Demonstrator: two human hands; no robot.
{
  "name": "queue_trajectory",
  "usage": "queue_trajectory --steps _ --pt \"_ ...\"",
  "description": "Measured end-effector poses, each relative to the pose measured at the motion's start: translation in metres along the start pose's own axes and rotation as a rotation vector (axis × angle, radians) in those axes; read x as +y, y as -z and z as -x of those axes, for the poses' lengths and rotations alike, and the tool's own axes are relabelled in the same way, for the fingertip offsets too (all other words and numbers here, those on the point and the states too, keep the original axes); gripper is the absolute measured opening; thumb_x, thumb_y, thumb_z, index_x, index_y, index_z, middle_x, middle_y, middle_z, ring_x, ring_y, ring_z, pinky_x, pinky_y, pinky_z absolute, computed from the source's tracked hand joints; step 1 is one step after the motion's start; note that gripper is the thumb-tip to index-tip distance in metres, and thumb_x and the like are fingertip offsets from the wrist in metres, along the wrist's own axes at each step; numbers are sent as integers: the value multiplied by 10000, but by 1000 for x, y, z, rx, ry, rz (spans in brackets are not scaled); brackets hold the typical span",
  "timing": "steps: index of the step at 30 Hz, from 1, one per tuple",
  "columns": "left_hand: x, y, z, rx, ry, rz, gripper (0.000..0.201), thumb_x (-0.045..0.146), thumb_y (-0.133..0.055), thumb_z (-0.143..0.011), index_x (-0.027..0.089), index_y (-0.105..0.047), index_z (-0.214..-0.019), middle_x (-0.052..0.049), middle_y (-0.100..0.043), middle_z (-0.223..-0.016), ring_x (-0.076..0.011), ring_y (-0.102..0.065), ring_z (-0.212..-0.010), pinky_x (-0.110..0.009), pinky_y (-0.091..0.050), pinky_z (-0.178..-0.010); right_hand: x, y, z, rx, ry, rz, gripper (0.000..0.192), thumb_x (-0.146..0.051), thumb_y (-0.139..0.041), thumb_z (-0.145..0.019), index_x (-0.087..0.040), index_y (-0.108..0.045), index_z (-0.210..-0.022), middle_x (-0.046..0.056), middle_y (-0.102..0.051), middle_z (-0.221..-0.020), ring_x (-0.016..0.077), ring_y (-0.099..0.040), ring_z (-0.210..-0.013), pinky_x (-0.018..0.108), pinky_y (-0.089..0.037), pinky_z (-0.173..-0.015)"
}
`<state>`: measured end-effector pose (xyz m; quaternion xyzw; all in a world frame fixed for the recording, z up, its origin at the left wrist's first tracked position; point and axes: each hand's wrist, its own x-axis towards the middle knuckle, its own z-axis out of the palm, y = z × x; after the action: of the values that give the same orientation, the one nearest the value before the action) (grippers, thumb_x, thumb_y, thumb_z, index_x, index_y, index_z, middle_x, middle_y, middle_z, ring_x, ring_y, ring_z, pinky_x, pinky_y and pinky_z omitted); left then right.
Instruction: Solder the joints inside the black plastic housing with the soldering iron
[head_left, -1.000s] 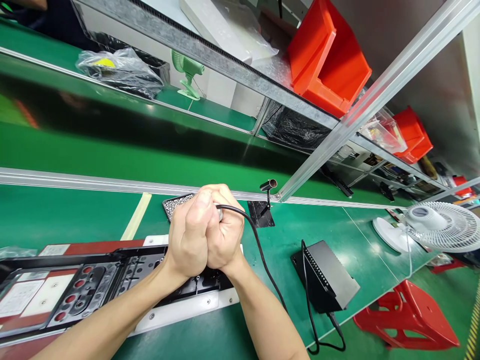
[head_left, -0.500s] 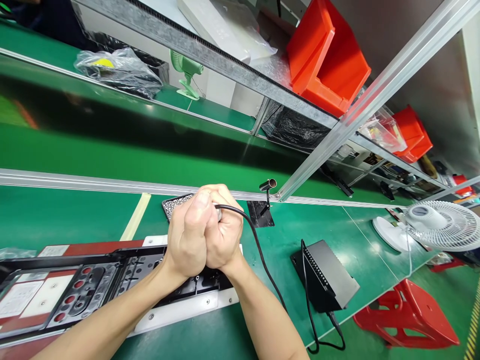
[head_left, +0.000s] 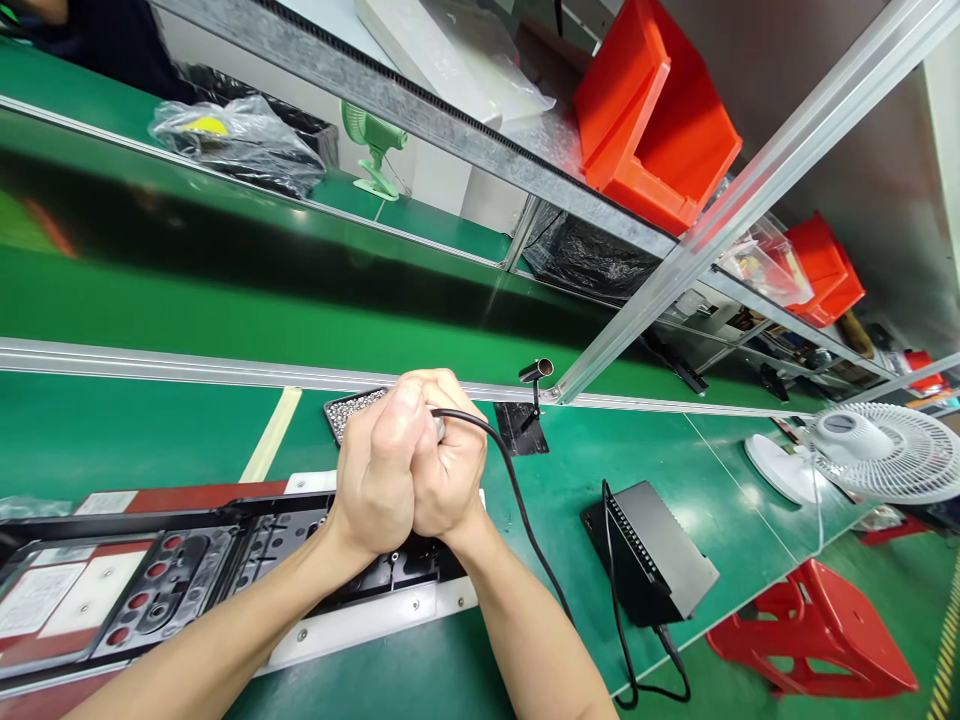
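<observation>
My left hand (head_left: 379, 465) and my right hand (head_left: 450, 465) are closed and pressed together around a corded electric screwdriver (head_left: 439, 428). Only its pale end shows between the fists; the body and tip are hidden. From that end a black cord (head_left: 517, 485) curves down to the right. Beneath the hands lies a long black plastic housing (head_left: 255, 555) with ribs and holes, set in a red and white fixture (head_left: 375, 615). Part of the housing is covered by my hands and forearms. Right behind the fists, a small tray of metal screws (head_left: 351, 408) is partly hidden.
A black box with cables (head_left: 652, 550) sits on the green bench to the right. Behind it stand a small ring holder (head_left: 536, 372) and a white fan (head_left: 847, 450). An aluminium post (head_left: 720, 220) slants upward beside red bins (head_left: 660, 120). A red stool (head_left: 817, 630) is at lower right.
</observation>
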<state>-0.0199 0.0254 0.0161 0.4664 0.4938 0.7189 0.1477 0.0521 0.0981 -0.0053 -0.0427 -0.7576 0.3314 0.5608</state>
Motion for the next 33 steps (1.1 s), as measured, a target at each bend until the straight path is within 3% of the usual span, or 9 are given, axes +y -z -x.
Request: queue_trajectory --steps 4,8,12,16,21,25,33 --pt "3 -1 -1 6 -7 -7 557 447 -506 -1240 306 -339 -728 25 -327 -664 -218 -547 -688 -350 -588 -733 1 0 1 -21 -24 9 430 -500 -532 -1313 -253 -668 -989 103 -810 -1091 256 -797 -1013 399 -700 -892" --pt "3 -1 -2 32 -10 -38 585 506 -516 -1242 303 -334 -724 31 -338 -667 -187 -374 -608 -361 -581 -703 3 0 1 6 24 65 402 -467 -526 -1314 -257 -702 -1020 91 -821 -1083 242 -793 -974 378 -690 -853" --pt "4 -1 -2 42 11 -62 599 566 -508 -1244 292 -439 -716 7 -451 -666 -193 -482 -620 -363 -497 -610 6 1 3 -52 -19 80 431 -509 -466 -1327 -260 -688 -1055 110 -813 -1137 262 -802 -1020 404 -704 -901" --pt "4 -1 -1 42 9 -72 588 541 -504 -1242 284 -465 -714 -9 -540 -678 -190 -514 -620 -368 -482 -596 5 1 3 -57 -53 54 481 -609 -531 -1311 -257 -692 -1025 114 -814 -1131 268 -798 -1020 415 -721 -910" --pt "4 -2 -2 32 -7 -45 579 509 -516 -1239 285 -436 -711 -6 -546 -692 -188 -526 -635 -357 -508 -621 4 0 1 -29 -58 33 592 -733 -533 -1295 -267 -646 -947 111 -826 -1093 260 -805 -1008 407 -715 -886" --pt "4 -2 -2 36 -2 -55 608 559 -519 -1246 284 -467 -707 11 -468 -666 -183 -456 -608 -360 -492 -606 4 0 1 -19 -39 16 561 -694 -551 -1300 -259 -676 -967 112 -816 -1083 253 -798 -986 401 -709 -868" --pt "4 -2 -1 37 20 -76 628 605 -492 -1248 292 -429 -706 5 -457 -661 -190 -463 -612 -366 -508 -612 6 0 2 -36 -52 17 530 -668 -550 -1293 -270 -621 -950 112 -813 -1104 262 -796 -1002 416 -724 -881"
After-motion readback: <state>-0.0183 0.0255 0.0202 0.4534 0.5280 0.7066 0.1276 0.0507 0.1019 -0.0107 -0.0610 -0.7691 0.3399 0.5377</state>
